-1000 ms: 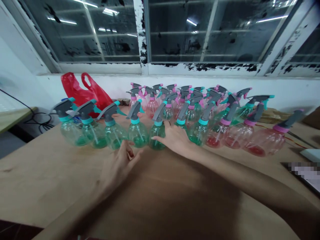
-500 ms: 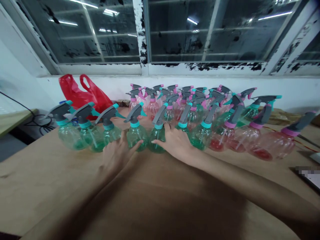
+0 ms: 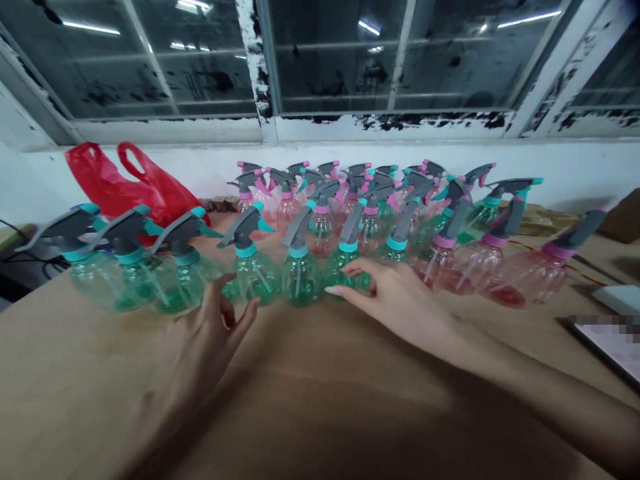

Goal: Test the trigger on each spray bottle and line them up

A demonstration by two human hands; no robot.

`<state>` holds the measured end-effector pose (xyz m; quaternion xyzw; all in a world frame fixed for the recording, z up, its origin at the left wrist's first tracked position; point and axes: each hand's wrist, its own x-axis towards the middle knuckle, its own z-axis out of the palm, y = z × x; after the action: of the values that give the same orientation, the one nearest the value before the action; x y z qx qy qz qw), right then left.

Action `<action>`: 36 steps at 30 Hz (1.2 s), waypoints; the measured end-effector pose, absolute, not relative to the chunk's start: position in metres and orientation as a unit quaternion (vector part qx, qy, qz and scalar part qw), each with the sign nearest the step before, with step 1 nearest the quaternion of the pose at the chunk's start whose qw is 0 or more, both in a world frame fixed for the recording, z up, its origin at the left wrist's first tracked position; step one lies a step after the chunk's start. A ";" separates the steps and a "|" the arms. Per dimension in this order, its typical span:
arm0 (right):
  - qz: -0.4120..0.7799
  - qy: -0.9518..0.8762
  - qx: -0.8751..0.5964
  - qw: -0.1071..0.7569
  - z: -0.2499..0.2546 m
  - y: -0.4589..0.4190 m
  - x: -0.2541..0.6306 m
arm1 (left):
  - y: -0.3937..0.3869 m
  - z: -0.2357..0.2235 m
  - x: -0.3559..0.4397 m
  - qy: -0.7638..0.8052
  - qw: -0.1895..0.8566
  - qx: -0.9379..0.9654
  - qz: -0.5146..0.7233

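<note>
Glossy, clear plastic spray bottles (image 3: 302,280)

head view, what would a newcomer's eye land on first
Spray bottles crowd the table, green ones front left and centre, pink ones front right. A bright red bag sits behind, at left. The left hand and right hand are in front of the green ones.

place: likely workshop | wooden table (image 3: 320,353) | rowed spray bottles (image 3: 303,277) | paint-flaked window frame (image 3: 250,47)

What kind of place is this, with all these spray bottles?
Maybe a workshop or small factory: many similar spray bottles stand on a big table, and strip lights show in the window.
</note>
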<state>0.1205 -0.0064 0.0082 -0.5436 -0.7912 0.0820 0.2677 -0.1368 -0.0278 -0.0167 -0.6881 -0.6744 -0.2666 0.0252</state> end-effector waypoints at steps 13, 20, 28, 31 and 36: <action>0.038 -0.752 -0.599 0.273 -0.021 0.036 0.125 | -0.063 -0.015 -0.063 -0.521 -0.108 -0.811 -0.244; 0.042 -0.770 -0.583 0.257 -0.023 0.033 0.126 | -0.072 -0.007 -0.052 -0.507 -0.174 -0.796 -0.279; 0.063 -0.816 -0.527 0.231 -0.017 -0.023 0.139 | -0.041 -0.009 -0.038 -0.520 -0.092 -0.764 -0.370; 0.057 -0.832 -0.499 0.233 -0.019 -0.044 0.146 | -0.037 -0.006 -0.020 -0.482 -0.172 -0.775 -0.370; 0.047 -0.843 -0.467 0.263 -0.024 -0.067 0.152 | -0.043 0.003 0.005 -0.420 -0.345 -0.749 -0.380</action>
<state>0.1525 -0.0669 -0.0243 -0.4670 -0.8428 0.0466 0.2634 0.0055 -0.0433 0.0033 -0.7488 -0.4195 -0.3803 -0.3445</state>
